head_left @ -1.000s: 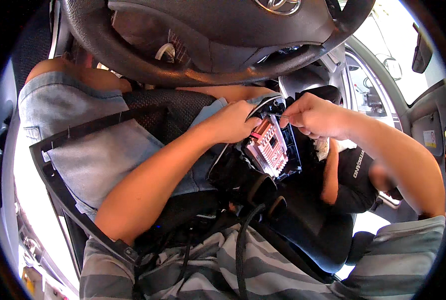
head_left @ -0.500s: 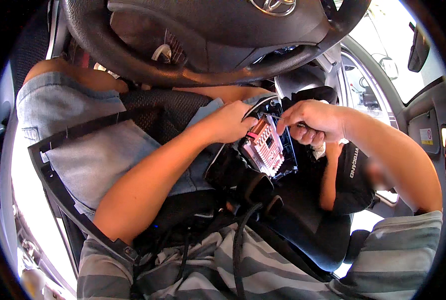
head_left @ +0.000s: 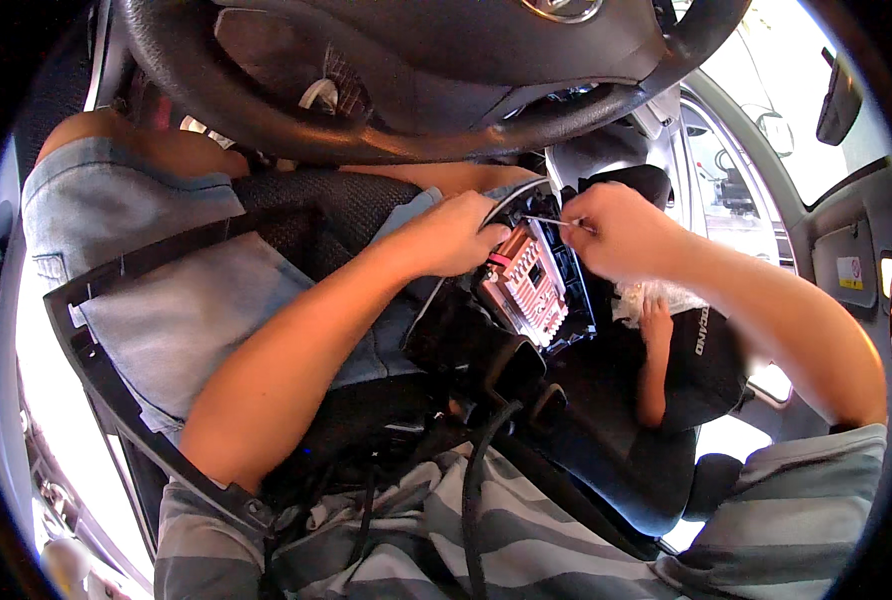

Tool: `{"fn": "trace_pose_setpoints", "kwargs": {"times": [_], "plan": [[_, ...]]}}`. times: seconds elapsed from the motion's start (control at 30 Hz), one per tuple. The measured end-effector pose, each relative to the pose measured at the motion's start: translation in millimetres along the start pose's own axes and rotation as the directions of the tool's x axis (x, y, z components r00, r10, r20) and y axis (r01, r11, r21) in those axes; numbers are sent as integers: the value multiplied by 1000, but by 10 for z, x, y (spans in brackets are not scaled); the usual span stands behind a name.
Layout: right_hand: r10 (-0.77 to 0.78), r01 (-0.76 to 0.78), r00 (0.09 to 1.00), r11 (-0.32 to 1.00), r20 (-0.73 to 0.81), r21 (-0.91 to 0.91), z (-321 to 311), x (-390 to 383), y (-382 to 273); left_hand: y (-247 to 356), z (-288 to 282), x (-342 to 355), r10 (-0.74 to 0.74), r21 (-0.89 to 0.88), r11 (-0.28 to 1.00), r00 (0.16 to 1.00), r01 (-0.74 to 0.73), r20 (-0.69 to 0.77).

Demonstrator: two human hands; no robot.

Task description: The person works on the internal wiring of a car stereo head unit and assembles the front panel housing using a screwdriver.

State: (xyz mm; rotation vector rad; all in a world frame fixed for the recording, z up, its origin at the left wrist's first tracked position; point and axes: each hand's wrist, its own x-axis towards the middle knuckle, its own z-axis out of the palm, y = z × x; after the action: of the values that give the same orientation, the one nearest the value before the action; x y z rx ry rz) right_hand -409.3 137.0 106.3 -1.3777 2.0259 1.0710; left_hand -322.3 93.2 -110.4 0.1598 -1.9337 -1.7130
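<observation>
Strong daylight enters from the far right, where the windscreen [head_left: 771, 65] is blown out to near white, and from the left, where a gap [head_left: 56, 400] glares just as hard. The cabin between is dim; the black seat [head_left: 606, 480] on the near right and the area beneath the left forearm [head_left: 296, 350] sink into shadow with little detail. A warm sheen runs along the lower rim of the steering wheel [head_left: 366, 145]. The finned block [head_left: 528, 290] is brightly lit with a pinkish cast. Both left hand [head_left: 461, 235] and right hand [head_left: 616, 232] look fairly sharp; a smeared patch sits beside the right forearm [head_left: 776, 290]. Fisheye distortion bows the edges, and black vignetting fills the corners.
</observation>
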Motion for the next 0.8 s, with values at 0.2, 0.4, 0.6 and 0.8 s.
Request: {"fn": "trace_pose_setpoints", "kwargs": {"times": [0.2,0.4,0.6,0.8], "plan": [[0,-457,853,484,522,746,-166,61,101,-30,48,-11,41,-63,997,999,-43,-32],[-385,305,918,836,-93,-456,11,55,-69,6,4,8,-21,76,997,999,18,33],[-482,165,858,588,-178,-792,119,-49,-140,-63,16,17,63,-52,997,998,-63,6],[-102,102,994,995,-23,-11,-85,70,-7,-8,0,18,-6,-80,997,998,11,67]]}}
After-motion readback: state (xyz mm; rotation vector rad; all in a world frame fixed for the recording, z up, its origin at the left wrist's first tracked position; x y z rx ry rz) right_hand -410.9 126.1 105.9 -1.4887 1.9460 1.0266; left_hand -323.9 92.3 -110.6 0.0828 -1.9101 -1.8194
